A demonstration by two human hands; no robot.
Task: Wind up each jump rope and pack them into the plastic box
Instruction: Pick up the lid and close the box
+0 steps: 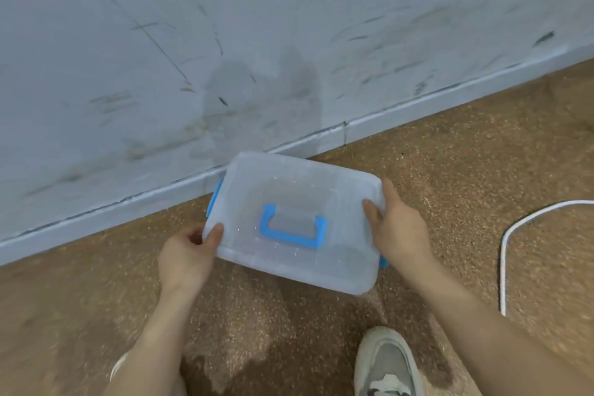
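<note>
A translucent plastic box point(289, 190) with a lid, a blue carry handle point(291, 228) and blue side clips is held above the brown floor near the wall. My left hand point(186, 254) grips its left front corner, thumb on the lid. My right hand point(398, 228) holds its right edge, thumb on top and fingers curled round the side. The box looks empty through the lid. A white jump rope point(506, 254) lies in a curve on the floor at the right, partly out of frame.
A scuffed grey wall point(225, 42) with a pale skirting board point(401, 111) runs diagonally behind the box. My right shoe point(385, 363) stands on the speckled brown floor point(466, 154) at the bottom, just below the box.
</note>
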